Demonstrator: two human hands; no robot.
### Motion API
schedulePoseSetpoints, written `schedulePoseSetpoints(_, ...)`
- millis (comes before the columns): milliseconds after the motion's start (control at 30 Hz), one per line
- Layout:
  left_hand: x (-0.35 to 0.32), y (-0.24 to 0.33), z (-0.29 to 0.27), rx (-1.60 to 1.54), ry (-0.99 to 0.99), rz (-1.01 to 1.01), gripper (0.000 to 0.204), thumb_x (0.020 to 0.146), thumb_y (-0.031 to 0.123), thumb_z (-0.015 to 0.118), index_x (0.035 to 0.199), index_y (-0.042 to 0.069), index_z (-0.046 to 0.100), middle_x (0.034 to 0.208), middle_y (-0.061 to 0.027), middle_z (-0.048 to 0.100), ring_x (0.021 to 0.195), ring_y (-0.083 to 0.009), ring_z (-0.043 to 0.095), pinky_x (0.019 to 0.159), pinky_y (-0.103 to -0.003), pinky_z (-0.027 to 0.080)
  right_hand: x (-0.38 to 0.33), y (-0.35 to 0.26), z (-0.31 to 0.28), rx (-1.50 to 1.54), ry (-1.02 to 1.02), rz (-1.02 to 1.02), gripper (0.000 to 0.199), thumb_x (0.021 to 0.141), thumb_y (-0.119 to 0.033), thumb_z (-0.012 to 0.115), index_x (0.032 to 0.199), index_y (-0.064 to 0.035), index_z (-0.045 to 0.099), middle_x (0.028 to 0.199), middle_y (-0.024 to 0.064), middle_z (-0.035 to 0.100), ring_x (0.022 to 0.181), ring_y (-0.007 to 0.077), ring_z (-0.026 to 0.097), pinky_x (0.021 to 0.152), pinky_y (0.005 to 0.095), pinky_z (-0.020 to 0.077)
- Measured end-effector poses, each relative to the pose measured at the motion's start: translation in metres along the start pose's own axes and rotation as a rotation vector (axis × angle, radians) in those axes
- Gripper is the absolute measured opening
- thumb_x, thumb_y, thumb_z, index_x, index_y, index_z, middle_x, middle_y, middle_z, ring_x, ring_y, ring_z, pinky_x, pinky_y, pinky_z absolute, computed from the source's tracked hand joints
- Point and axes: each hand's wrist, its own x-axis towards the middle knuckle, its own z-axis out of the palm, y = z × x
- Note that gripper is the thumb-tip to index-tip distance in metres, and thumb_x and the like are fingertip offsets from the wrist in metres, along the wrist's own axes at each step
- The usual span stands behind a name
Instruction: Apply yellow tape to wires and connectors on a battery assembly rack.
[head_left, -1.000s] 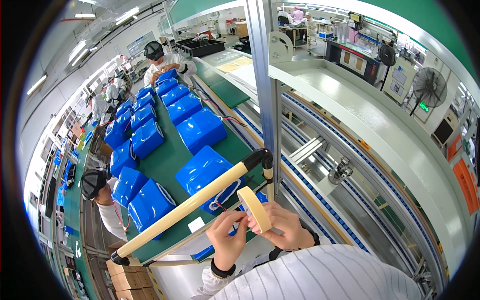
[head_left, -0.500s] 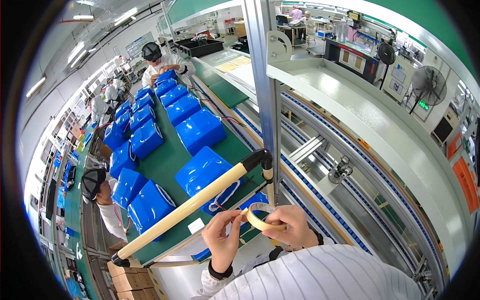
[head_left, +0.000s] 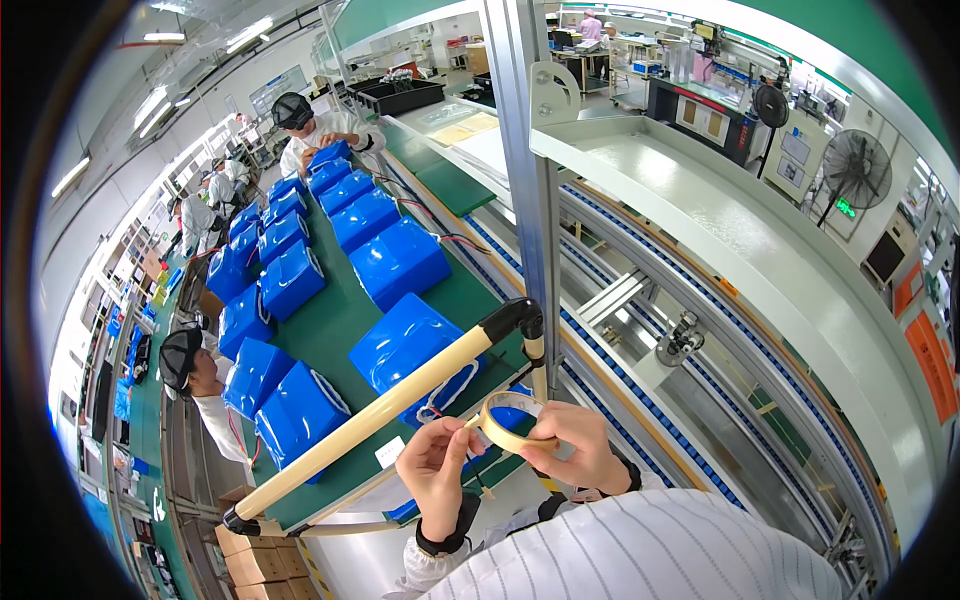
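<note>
A roll of beige tape (head_left: pixel 512 422) is held flat in front of my chest. My right hand (head_left: pixel 578 452) grips its right side from below. My left hand (head_left: pixel 436 468) pinches the roll's left edge with fingertips, where the tape end seems to be. Just beyond the hands a cream-coloured rail (head_left: pixel 372 420) with black elbow ends runs diagonally across the bench front. Behind it lies a blue wrapped pack (head_left: pixel 410 344) with red and white wires on the green bench (head_left: pixel 330 318).
Several more blue packs (head_left: pixel 285 280) lie in rows along the green bench. A metal post (head_left: pixel 524 190) rises just ahead. A roller conveyor (head_left: pixel 640 370) runs on the right. Other people (head_left: pixel 200 385) work at the left side and far end (head_left: pixel 310 125).
The tape roll has tipped from standing upright to lying flatter, and both hands have shifted slightly lower and closer together on it.
</note>
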Motion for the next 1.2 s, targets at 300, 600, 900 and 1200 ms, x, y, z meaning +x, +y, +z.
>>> schedulePoseSetpoints(300,0.001,-0.001,0.001,0.001,-0.019,0.022,0.008,0.095,-0.002,0.063,0.100,-0.007,0.062,0.084,-0.0106,0.068,0.073,-0.0166,0.067,0.069,-0.024,0.053,-0.003,0.002,0.023,0.151,-0.047,0.262,0.024,0.082,-0.004,0.072,0.103,-0.0003,0.061,0.080,0.0056,0.065,0.066,0.0098,0.059,0.060,0.0229,0.0470)
schedulePoseSetpoints(600,0.002,-0.009,0.009,0.515,0.051,0.485,0.009,0.086,-0.010,0.066,0.092,-0.003,0.064,0.088,-0.0115,0.068,0.077,-0.0181,0.066,0.070,-0.026,0.051,0.008,-0.005,0.026,0.085,0.016,0.268,0.023,0.093,-0.008,0.067,0.115,-0.0016,0.065,0.092,0.0096,0.072,0.072,0.0111,0.068,0.062,0.0218,0.0498)
schedulePoseSetpoints(900,-0.003,-0.018,0.011,0.255,0.081,0.246,0.005,0.089,-0.008,0.064,0.091,-0.005,0.061,0.085,-0.0090,0.065,0.076,-0.0155,0.063,0.070,-0.024,0.050,0.012,-0.004,0.031,-0.023,0.079,0.161,0.020,0.089,-0.008,0.071,0.108,-0.0038,0.068,0.094,0.0104,0.074,0.071,0.0176,0.072,0.060,0.0251,0.0527)
schedulePoseSetpoints(1200,-0.006,-0.015,0.008,0.188,0.013,0.161,0.003,0.091,-0.004,0.064,0.094,-0.005,0.063,0.083,-0.0086,0.066,0.072,-0.0146,0.064,0.067,-0.024,0.050,0.010,-0.004,0.028,-0.010,0.056,0.146,0.022,0.091,-0.004,0.067,0.113,-0.0037,0.065,0.096,0.0098,0.073,0.078,0.0208,0.072,0.066,0.0280,0.0545)
